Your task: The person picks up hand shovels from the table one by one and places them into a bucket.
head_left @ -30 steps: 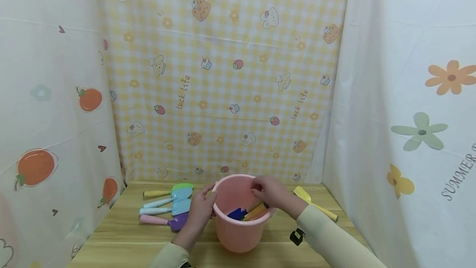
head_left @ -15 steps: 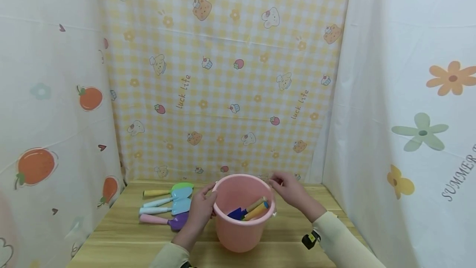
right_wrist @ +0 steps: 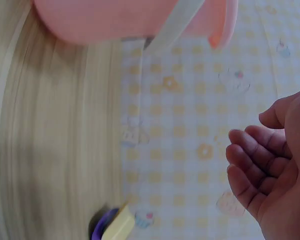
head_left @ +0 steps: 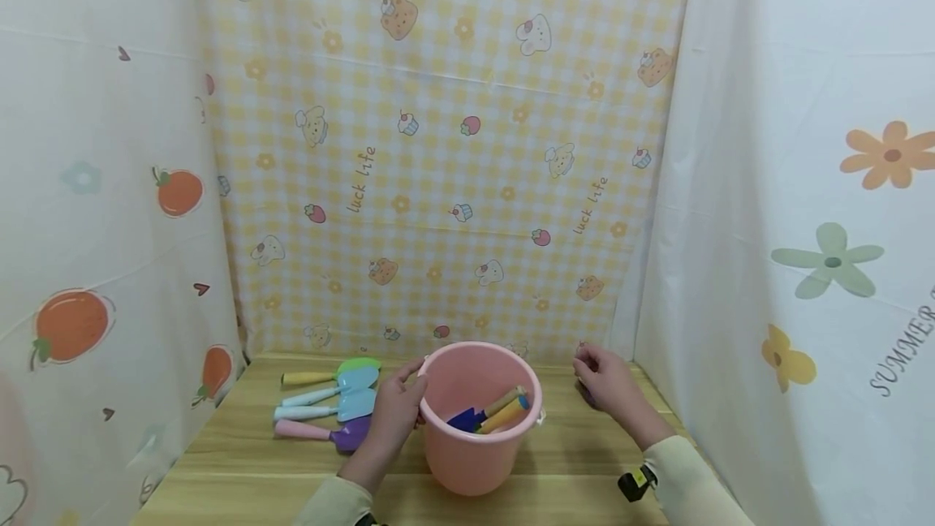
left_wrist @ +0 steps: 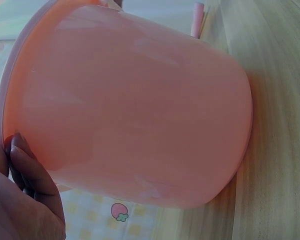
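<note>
A pink bucket (head_left: 475, 449) stands on the wooden table (head_left: 248, 477). Inside it lie toy shovels (head_left: 497, 412) with a blue blade and orange and wooden handles. My left hand (head_left: 394, 412) grips the bucket's left side, thumb at the rim. In the left wrist view its fingers (left_wrist: 25, 185) press against the bucket wall (left_wrist: 140, 105). My right hand (head_left: 608, 380) hovers to the right of the bucket, apart from it, fingers loosely curled and empty. The right wrist view shows the same relaxed fingers (right_wrist: 260, 165) and the bucket (right_wrist: 105, 20) at the top.
Several toy shovels (head_left: 332, 404) in green, light blue and purple lie in a row left of the bucket. A yellow and a purple tool (right_wrist: 112, 226) lie by the back wall under my right hand. Patterned cloth walls (head_left: 453, 144) close in three sides.
My right hand has come out of the bucket, leaving an orange-handled tool inside, and has moved right towards the back corner. The left hand and bucket have stayed put.
</note>
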A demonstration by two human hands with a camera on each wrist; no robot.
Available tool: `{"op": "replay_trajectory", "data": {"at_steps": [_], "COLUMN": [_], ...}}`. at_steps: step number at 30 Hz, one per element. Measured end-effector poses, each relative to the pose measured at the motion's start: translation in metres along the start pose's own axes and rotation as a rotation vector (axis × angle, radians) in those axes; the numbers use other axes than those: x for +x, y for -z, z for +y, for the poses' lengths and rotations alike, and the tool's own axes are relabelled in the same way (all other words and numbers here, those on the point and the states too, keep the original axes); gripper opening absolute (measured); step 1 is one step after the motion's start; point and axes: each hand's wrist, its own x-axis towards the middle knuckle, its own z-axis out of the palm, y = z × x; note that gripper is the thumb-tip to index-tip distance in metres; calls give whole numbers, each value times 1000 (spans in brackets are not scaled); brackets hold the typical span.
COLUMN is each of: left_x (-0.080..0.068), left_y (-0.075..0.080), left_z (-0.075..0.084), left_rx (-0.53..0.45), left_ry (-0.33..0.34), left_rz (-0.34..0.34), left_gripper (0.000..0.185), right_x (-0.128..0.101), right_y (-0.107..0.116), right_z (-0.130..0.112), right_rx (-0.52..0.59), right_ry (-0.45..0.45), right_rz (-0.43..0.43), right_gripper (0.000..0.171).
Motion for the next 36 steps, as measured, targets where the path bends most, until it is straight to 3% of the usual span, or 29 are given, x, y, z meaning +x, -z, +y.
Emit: {"op": "replay_trajectory", "data": {"at_steps": [6, 15, 25, 31, 36], "left_x": [-2, -3, -3, -3, -3], "left_y": [0, 0, 0, -1, -1], "left_z": [0, 1, 1, 2, 1], "left_rx": [-16, -14, -6, -12, -7], "left_ry": [-14, -12, -13, -10, -8], "left_rz": [-1, -6, 0, 2, 8], "left_gripper": [46, 47, 47, 47, 47], "right_x": [-5, -17, -26, -26, -29], "right_y": [6, 13, 18, 14, 12], "right_z": [32, 81, 113, 134, 140], "right_rx": [-93, -250, -341, -371, -396], "right_ry": [-62, -118, -94, -125, -118], "right_rz": [16, 16, 24, -7, -9], "right_gripper": [13, 29, 24, 24, 26]}}
